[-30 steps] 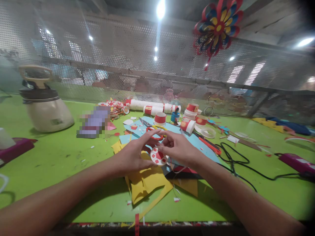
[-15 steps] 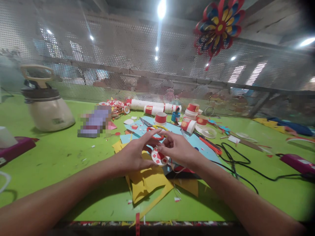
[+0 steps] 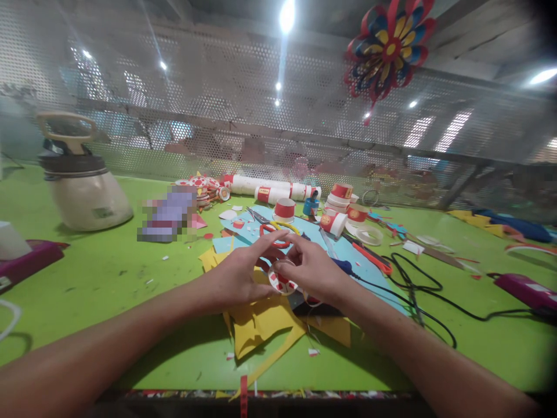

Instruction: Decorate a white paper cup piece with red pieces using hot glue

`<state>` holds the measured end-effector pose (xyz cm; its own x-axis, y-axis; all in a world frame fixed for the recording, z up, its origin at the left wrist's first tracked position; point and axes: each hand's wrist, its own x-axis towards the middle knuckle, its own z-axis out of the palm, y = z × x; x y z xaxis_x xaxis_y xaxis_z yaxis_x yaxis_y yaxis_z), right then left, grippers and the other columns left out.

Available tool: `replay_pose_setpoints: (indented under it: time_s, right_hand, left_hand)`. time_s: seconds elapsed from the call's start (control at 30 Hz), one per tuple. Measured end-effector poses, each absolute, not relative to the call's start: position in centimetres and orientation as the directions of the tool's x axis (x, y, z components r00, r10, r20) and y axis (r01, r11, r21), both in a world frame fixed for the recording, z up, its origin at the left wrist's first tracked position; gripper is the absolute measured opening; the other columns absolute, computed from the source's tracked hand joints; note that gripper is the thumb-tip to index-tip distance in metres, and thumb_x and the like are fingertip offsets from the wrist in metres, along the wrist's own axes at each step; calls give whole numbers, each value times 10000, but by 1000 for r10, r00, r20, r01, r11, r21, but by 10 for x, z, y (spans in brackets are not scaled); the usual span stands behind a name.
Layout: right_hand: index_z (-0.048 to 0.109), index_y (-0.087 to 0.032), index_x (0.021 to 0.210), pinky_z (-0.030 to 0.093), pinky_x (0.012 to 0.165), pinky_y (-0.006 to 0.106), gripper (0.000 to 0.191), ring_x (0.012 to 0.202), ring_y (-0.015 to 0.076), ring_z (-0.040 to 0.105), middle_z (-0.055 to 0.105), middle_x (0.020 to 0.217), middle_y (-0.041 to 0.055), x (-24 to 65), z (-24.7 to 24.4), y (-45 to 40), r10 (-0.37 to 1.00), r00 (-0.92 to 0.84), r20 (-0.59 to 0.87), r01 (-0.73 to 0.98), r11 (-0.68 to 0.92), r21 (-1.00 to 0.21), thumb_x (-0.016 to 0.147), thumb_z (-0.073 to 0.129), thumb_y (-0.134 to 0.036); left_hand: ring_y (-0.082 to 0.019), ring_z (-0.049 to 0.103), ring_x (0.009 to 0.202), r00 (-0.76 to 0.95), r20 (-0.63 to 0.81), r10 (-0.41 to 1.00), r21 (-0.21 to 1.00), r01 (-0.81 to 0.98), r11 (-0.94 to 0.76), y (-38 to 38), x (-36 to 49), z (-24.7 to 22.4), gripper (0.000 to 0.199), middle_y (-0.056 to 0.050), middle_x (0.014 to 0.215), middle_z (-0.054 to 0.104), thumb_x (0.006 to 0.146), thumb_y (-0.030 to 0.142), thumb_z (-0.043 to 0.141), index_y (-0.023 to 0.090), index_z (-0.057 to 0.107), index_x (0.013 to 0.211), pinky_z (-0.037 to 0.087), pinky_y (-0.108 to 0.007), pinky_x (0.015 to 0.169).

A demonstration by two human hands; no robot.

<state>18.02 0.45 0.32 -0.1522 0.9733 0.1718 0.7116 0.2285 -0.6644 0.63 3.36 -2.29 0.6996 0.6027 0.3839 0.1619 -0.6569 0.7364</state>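
No lettering can be read, even on the cups (image 3: 329, 222).

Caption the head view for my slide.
Left hand and right hand hold a red-and-white disc over a green table strewn with paper.

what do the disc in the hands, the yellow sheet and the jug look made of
Disc: probably matte paper or card, with flat red shapes on white.
Yellow sheet: matte, creased; perhaps paper, though thin felt is possible.
Jug: likely plastic, its pale body smooth and softly shaded.

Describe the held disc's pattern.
The disc, partly covered, is white with red patches; best seen in the head view.
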Motion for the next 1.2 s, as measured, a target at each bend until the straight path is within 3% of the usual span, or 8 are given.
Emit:
replay_pose_setpoints:
  time_s: [0.23, 0.67, 1.2]
  right_hand:
    - [568, -125, 1242, 416, 601, 281, 530, 659, 167, 556, 655, 793, 52, 178, 5, 5, 975, -155, 157, 736, 220, -641, 713, 584, -142]
    - [566, -116, 1241, 423, 595, 281, 526, 653, 165, 560, 654, 798, 56, 179, 5, 3, 978, -152, 144, 727, 209, -653, 716, 579, -130]
    - [560, -106, 1266, 469, 560, 282, 520, 604, 167, 612, 631, 657, 8, 195, 9, 14, 970, -237, 47, 580, 180, -795, 755, 638, -161]
  left_hand:
    - [-249, 643, 1052, 697, 394, 599, 721, 170, -672, 33, 5, -20, 884, -127, 1185, 655, 698, 90, 714, 216, 249, 1439, 522, -416, 887]
    - [-239, 650, 1026, 698, 373, 612, 736, 179, -653, 33, 5, -21, 879, -129, 1191, 649, 702, 78, 705, 217, 251, 1442, 533, -399, 862]
    - [-229, 633, 1054, 707, 376, 599, 735, 167, -657, 35, 5, -22, 874, -92, 1149, 652, 708, 103, 728, 243, 271, 1441, 522, -406, 912]
